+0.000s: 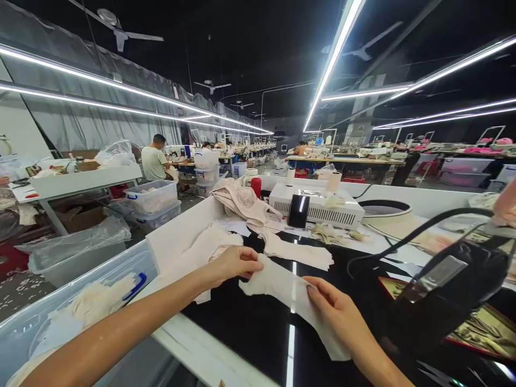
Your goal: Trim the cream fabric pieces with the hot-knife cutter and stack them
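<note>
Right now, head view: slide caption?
Left hand and right hand hold a pale fabric piece above a glossy black tabletop.

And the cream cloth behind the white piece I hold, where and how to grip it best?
Probably by the ragged right end of the cream cloth, pinched from the right by the right hand once it lets go of the white piece. That end lies free on the black table top; the left end runs close to the cream pile.
</note>
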`<state>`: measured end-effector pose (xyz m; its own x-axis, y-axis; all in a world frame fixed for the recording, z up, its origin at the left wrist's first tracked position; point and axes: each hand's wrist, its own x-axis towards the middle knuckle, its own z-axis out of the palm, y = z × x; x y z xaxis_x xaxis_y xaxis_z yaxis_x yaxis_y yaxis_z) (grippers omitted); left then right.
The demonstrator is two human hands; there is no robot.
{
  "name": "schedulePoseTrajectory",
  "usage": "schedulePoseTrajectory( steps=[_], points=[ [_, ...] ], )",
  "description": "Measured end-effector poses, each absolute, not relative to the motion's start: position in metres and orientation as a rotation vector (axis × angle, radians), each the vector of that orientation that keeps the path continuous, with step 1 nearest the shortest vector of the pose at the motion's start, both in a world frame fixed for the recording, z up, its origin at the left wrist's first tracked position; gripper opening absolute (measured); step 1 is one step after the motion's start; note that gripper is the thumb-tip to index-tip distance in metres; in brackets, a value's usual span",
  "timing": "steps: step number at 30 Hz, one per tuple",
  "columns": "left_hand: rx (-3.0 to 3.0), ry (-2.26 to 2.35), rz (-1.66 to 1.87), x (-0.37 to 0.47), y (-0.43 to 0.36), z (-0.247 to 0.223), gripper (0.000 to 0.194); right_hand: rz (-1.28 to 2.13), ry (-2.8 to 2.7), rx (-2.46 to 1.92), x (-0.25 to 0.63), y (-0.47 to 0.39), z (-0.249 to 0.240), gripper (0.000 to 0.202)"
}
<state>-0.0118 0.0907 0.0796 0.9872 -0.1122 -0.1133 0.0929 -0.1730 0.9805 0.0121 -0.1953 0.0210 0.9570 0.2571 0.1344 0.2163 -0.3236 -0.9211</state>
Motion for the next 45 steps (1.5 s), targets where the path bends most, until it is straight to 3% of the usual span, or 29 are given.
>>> schedulePoseTrajectory(
  steps=[4, 9, 13, 19, 25, 32, 38, 45],
  points=[
    [1.852, -0.149, -0.019, -0.009, 0.097, 0.081, 0.032, -0.147, -0.294, -1.99, 0.022, -0.204, 0.018, 0.051],
    [2.093, -0.386, -0.087, -0.037, 0.113, 0.071, 0.01, -0.392, -0.74, -2.1, -0.003, -0.217, -0.001, 0.03],
    [2.263, -0.447, -0.095, -0.058, 0.129, 0.059, 0.028, -0.471, -1.168, -2.245, -0.029, -0.229, -0.005, 0.021],
    [2.379, -0.495, -0.029, -0.054, 0.124, 0.05, 0.026, -0.674, -1.208, -2.234, -0.031, -0.228, 0.007, 0.03],
    [2.441, -0.582, -0.165, -0.042, 0.119, 0.035, 0.068, -0.683, -1.068, -2.309, -0.016, -0.227, -0.003, 0.039],
    [2.544, -0.493, -0.29, -0.043, 0.122, 0.038, 0.087, -0.561, -0.857, -2.497, 0.016, -0.237, -0.025, 0.05],
    [2.599, -0.41, -0.113, -0.028, 0.113, 0.035, 0.045, -0.411, -0.88, -2.518, 0.033, -0.234, -0.031, 0.061],
    [2.531, -0.315, -0.064, -0.012, 0.105, 0.036, 0.009, -0.21, -0.867, -2.426, 0.03, -0.221, -0.015, 0.039]
  ],
)
